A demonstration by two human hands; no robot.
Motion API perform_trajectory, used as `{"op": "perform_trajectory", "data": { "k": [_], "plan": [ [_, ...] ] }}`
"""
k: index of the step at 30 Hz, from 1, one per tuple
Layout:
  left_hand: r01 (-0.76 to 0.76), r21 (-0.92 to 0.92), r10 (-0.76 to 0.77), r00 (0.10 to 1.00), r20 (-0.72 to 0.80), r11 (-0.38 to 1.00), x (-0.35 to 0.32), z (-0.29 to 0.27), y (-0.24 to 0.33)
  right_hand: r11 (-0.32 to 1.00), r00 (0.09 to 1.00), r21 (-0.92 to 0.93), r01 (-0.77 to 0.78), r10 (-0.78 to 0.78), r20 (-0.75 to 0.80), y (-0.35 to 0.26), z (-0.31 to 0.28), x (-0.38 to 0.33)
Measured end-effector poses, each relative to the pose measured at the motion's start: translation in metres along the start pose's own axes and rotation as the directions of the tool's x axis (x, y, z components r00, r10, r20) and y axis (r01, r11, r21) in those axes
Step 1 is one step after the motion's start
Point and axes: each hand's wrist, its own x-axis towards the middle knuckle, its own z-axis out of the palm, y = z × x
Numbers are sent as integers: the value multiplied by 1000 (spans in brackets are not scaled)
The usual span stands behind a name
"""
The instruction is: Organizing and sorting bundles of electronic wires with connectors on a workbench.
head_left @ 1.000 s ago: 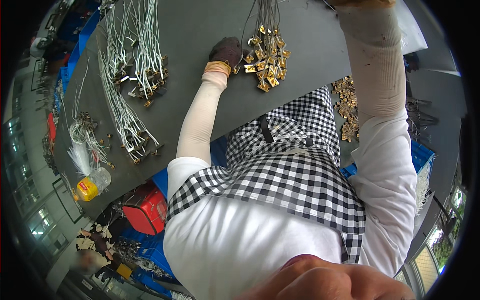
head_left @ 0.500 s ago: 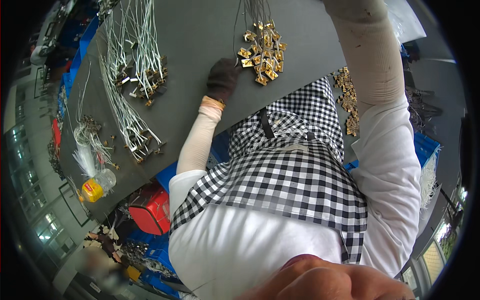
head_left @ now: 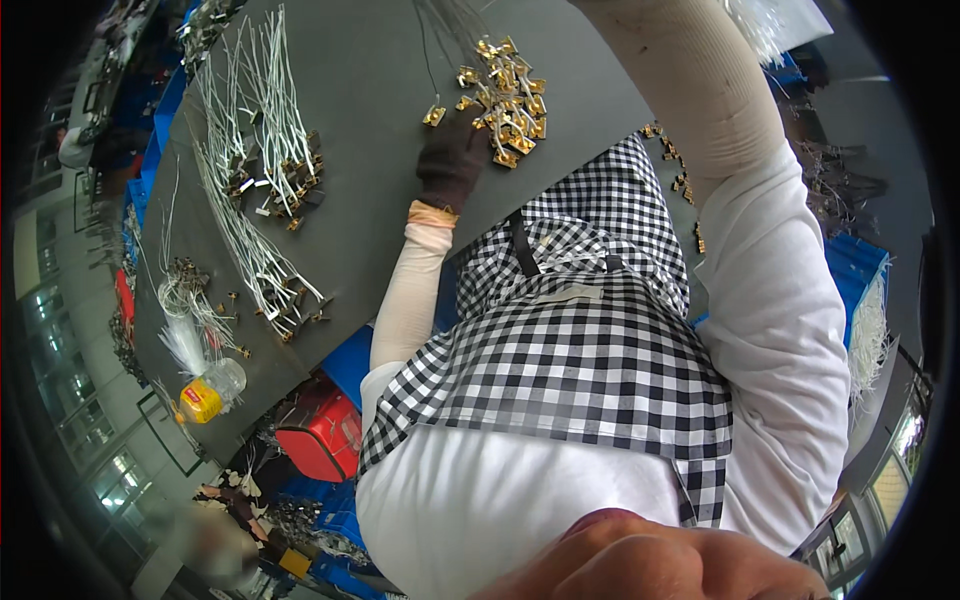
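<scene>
My left hand [head_left: 451, 160], in a dark glove with a pale sleeve below it, reaches the near left side of a bunch of brass terminal pieces [head_left: 515, 100]. Grey wires [head_left: 455, 25] run from these pieces toward the far edge of the view. The fingertips are against or among the brass parts, and I cannot make out whether they grip one. A single brass piece [head_left: 434, 116] on its own wire lies just left of the bunch. Only the right forearm [head_left: 690, 70] shows, stretched far forward; my right hand is beyond the upper edge.
Bundles of white wires [head_left: 275, 110] with dark and brass ends lie on the grey table [head_left: 370, 80] at left. A clear bottle with a yellow label [head_left: 205, 398] stands near its left edge. Loose brass pieces [head_left: 680, 180] lie beside my right arm; a red case [head_left: 318, 438] is below the table.
My left hand has moved in against the brass bunch. One wired brass piece now lies apart at the bunch's left. My right forearm has swung left, and the whole view has shifted slightly.
</scene>
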Motion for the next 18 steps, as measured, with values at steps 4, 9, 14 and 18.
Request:
{"op": "perform_trajectory", "data": {
  "k": [4, 9, 14, 18],
  "plan": [
    [300, 32, -300, 934, 192, 953, 14, 12, -13, 1000, 1000, 31, -3, 3, 9, -5, 6, -25],
    [288, -148, -238, 928, 286, 946, 20, -30, -5, 999, 999, 18, -33, 33, 16, -7, -5, -60],
    [75, -546, -182, 973, -144, 834, 77, -94, 48, 995, 992, -43, 89, -92, -89, 17, -40, 54],
    [-211, -477, 119, 969, -216, 853, 143, -163, 91, 974, 968, -32, 223, -225, -114, 19, -49, 146]
  ]
}}
